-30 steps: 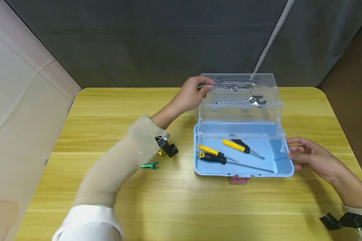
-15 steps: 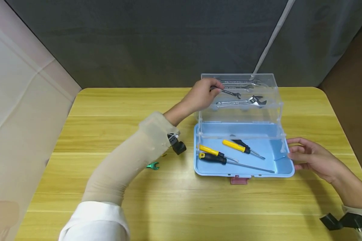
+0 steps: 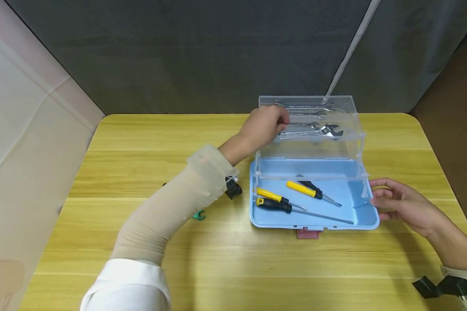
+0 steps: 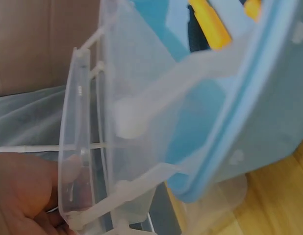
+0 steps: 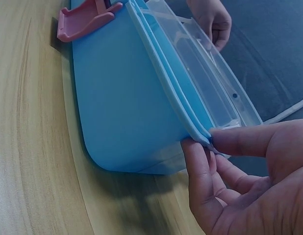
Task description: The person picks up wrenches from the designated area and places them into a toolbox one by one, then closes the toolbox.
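Note:
My left hand (image 3: pixel 263 126) reaches over the left end of the clear upper tray (image 3: pixel 265 100) of the toolbox. Its fingertips pinch the left end of a small open-end wrench (image 3: pixel 304 125), which lies low in the tray above an adjustable wrench (image 3: pixel 328 131). Behind them are a long open-end wrench (image 3: pixel 307 106) and a shorter wrench (image 3: pixel 309 114). My right hand (image 5: pixel 244 181) pinches the right rim of the blue toolbox (image 5: pixel 127 93) between thumb and fingers. In the left wrist view the tray wall partly hides my left fingertips.
Inside the blue base lie yellow-handled screwdrivers (image 3: pixel 303 188) and a long black-handled screwdriver (image 3: pixel 274 204). A pink latch (image 3: pixel 308 233) hangs at the box's front. On the wooden table (image 3: pixel 257 268), a green wrench (image 3: pixel 198 214) shows partly from under my left forearm.
My left hand has moved a little right and toward me, lowering the small wrench from the rear of the tray to beside the adjustable wrench. The right hand stays at the rim.

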{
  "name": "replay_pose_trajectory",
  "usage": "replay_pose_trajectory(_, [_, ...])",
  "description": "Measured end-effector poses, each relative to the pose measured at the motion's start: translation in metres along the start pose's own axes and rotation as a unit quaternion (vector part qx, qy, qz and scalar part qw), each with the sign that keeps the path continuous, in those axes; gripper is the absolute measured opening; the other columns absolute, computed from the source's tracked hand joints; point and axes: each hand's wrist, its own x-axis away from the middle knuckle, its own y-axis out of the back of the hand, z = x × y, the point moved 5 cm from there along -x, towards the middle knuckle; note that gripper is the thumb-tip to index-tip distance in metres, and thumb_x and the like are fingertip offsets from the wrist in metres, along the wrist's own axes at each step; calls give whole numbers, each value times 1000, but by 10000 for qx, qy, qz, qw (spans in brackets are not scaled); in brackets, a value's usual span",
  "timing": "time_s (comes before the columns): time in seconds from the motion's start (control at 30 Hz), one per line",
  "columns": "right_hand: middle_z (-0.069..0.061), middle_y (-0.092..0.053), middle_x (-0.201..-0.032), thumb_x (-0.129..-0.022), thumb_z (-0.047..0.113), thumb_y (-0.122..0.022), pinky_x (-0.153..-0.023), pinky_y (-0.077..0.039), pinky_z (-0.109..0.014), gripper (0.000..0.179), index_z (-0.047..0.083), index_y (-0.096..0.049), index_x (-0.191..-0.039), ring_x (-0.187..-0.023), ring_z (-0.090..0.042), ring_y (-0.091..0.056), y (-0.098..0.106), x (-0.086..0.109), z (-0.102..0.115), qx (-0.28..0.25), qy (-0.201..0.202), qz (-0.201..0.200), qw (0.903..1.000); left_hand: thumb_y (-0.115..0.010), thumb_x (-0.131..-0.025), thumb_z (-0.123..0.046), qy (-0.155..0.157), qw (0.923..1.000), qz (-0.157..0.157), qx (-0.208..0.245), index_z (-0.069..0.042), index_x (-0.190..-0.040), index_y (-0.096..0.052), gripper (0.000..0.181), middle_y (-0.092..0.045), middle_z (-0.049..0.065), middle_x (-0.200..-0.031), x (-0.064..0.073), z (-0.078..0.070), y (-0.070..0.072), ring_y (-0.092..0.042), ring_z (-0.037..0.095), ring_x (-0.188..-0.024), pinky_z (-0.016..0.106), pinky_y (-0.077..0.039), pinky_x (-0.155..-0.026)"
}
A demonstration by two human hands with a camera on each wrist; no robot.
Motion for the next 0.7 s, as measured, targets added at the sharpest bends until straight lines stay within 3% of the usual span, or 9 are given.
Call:
replay_pose_trajectory(0.2, [0,-63,-98,-92,-2,-53,-67,-53,-36,36,21,-49,-120,-86,-17,-64,-1,0,0,68,-10,-28,10000,-60,-93,-21,-265,9981,-145,-533,-15,-108,-70,20,-67,-3,-107,2,-2,-1,-59,8,-90,22,-48,-83])
replay_pose_trajectory(0.37, [0,-63,-98,-92,-2,-53,-67,-53,-36,36,20,-49,-120,-86,-17,-64,0,0,0,48,3,-15,10000,-60,-93,-21,-436,9953,-188,-845,-17,-106,-71,18,-68,-4,-103,3,-4,-1,-60,8,-86,23,-48,-78])
replay_pose_trajectory(0.57, [-1,-64,-98,-92,-4,-52,-67,-53,-36,36,18,-49,-120,-85,-18,-64,-1,0,1,-126,141,80,9998,-57,-94,-18,-519,9970,-72,-562,-15,-112,-69,22,-67,-2,-110,4,0,0,-60,9,-92,23,-47,-83])
replay_pose_trajectory(0.7, [0,-64,-98,-92,-4,-52,-67,-53,-36,35,18,-49,-120,-84,-18,-64,-1,0,1,-99,162,73,9998,-56,-95,-22,-781,9965,-55,-288,-14,-117,-67,26,-65,-1,-116,6,1,8,-60,10,-101,23,-46,-89])
